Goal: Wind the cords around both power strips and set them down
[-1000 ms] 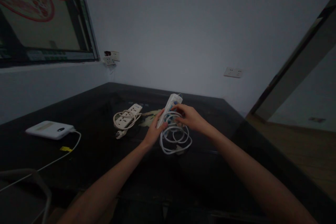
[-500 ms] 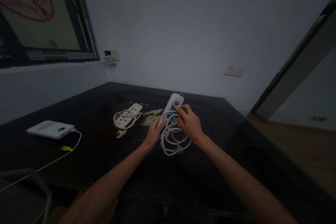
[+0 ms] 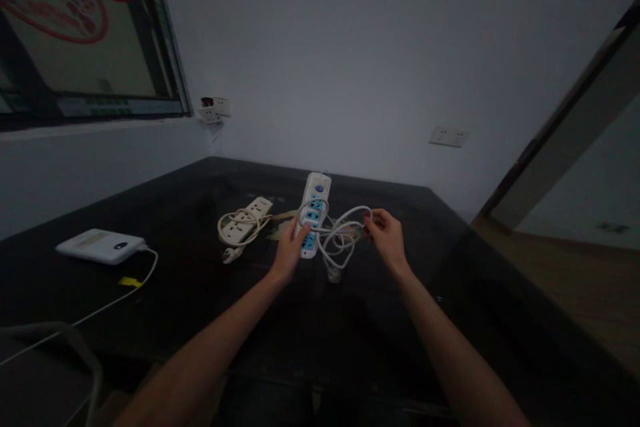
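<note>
Cord loops have swung farther from the beige strip, pinched in the right hand. Right of that strip, the left hand grips the blue-socketed strip; holding steady should prevent snagging.

The table is black. On it lies a pale power strip with its cord looped over it. To the left are a white box with a wire, and a yellow scrap.

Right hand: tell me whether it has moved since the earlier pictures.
Yes: judged against the wall socket at right, the right hand has moved rightward, away from the power strip, holding the white cable.
</note>
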{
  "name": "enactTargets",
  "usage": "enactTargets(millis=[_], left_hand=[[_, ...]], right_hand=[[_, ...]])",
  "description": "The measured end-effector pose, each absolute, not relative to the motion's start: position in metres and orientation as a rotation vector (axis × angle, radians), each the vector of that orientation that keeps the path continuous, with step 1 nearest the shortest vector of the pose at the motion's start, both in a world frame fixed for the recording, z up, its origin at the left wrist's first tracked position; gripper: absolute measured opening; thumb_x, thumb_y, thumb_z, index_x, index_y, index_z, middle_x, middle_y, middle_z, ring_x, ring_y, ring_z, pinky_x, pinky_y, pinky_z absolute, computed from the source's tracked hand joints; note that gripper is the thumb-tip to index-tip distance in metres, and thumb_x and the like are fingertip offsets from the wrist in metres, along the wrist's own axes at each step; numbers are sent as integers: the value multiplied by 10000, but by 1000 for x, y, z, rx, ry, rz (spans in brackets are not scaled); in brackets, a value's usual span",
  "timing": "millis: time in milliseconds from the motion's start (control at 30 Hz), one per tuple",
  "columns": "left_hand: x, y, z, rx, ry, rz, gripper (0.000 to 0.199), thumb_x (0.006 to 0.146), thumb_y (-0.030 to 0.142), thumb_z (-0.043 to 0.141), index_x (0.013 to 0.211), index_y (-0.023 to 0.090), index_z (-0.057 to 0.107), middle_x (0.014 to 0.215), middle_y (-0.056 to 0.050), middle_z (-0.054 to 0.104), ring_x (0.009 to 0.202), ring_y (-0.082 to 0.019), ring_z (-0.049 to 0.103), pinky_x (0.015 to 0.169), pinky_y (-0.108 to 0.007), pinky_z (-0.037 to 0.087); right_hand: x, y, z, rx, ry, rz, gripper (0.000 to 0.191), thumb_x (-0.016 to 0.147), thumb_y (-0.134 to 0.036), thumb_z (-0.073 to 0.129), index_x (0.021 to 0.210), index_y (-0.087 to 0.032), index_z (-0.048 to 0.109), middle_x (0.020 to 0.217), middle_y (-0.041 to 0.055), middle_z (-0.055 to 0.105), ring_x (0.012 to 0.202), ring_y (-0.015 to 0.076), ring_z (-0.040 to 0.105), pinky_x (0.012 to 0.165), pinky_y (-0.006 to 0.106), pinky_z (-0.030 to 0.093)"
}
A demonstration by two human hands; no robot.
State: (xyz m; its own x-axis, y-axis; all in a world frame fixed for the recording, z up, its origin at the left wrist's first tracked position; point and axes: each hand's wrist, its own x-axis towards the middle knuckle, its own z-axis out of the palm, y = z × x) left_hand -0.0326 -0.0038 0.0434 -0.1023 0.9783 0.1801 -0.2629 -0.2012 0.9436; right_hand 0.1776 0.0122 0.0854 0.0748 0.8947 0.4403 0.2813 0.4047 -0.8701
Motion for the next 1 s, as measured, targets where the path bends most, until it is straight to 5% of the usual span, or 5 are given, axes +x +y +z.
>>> enactTargets(millis=[167,600,1000], left_hand=[[-26,-9,43,1404,1005,1429,467,733,432,649,1076,115,640,1017,-96,696,987,-268,624,857,-346,479],[-26,-15,43,1580,954,1236,445,726,412,655,1046,104,658,963,-90,700,871,-235,634,780,-307,485],[-42,-7,44,1612,814,1224,461,688,428,687,1028,117,674,918,-76,702,792,-225,637,712,-298,497]], right_hand=[[187,20,96,-1058,-1334,604,413,668,-532,645,850,-166,590,571,-29,544,444,115,483,414,239,380],[189,21,119,-915,-1323,593,250,683,-352,701,833,-158,652,500,-59,500,429,81,413,411,208,271],[183,18,124,-789,-1213,970,244,603,-311,751,785,-168,673,475,-73,484,379,37,313,366,185,163]])
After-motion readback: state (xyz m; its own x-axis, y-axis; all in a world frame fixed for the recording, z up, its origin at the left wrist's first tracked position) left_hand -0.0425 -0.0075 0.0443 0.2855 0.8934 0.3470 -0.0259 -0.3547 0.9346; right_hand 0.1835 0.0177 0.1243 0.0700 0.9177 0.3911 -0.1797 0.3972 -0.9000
